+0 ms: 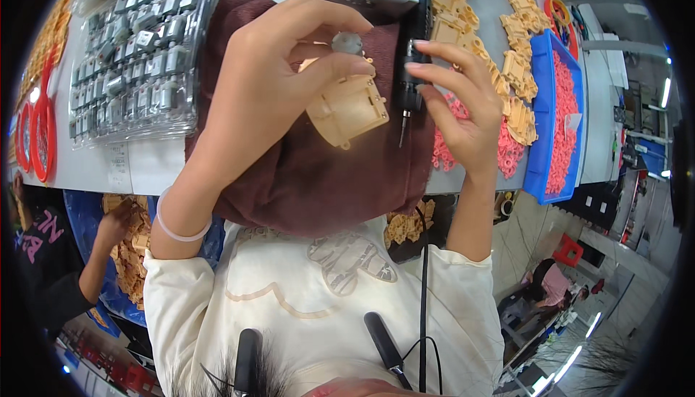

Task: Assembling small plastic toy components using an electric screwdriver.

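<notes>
My left hand [279, 71] is closed on a beige plastic housing [355, 111], held tilted over a dark brown cloth [253, 187]. Between its thumb and index finger shows a small round grey part [347, 42]; whether it is attached to the housing I cannot tell. A black electric screwdriver [411, 71] stands to the right of the housing, its thin metal bit pointing toward me. My right hand [463, 107] is at the screwdriver's right side, fingers curved and apart. Its fingertips overlap the tool's body without wrapping round it.
At left lies a clear tray [79, 118] of small grey motors, with red-handled scissors [45, 133] beside it. Beige housings [452, 17] and pink rings [510, 151] are heaped at right, by a blue bin [539, 172]. A co-worker's hand [116, 223] reaches into beige parts at lower left.
</notes>
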